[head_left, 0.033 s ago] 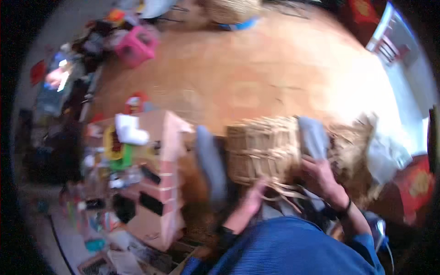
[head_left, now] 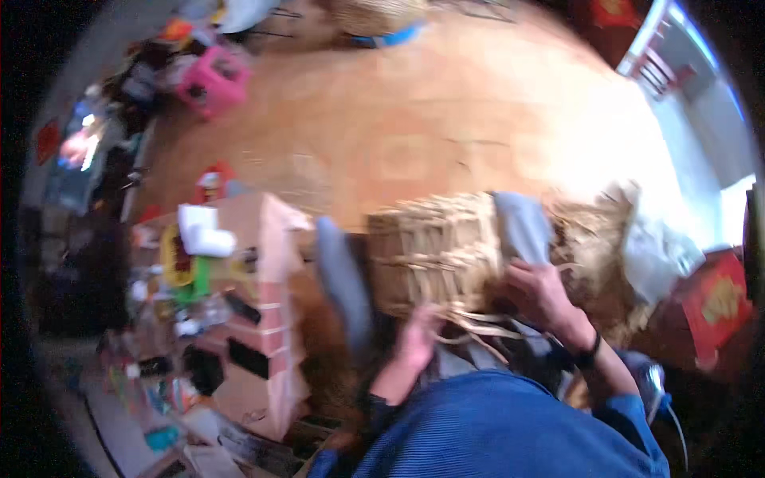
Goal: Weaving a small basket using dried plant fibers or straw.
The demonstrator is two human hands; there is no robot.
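A woven straw basket (head_left: 426, 243) sits between two grey shapes, apparently my feet or legs (head_left: 522, 223), with loose pale strands (head_left: 486, 338) below it. My left hand (head_left: 414, 338) is at the basket's lower edge, its fingers smeared by blur. My right hand (head_left: 542, 295) is at the lower right of the basket with fingers curled; what lies inside them is unclear.
On the left stands a pink cardboard piece (head_left: 247, 382) with small cluttered items. A straw heap (head_left: 598, 255), a clear plastic bag (head_left: 661, 267) and a red box (head_left: 713, 307) lie at right. A pink stool (head_left: 215, 80) and another straw object (head_left: 374, 16) are farther back.
The whole view has shifted, so the basket, both hands and the surroundings appear a little farther left. My hands stay at the basket's lower edge.
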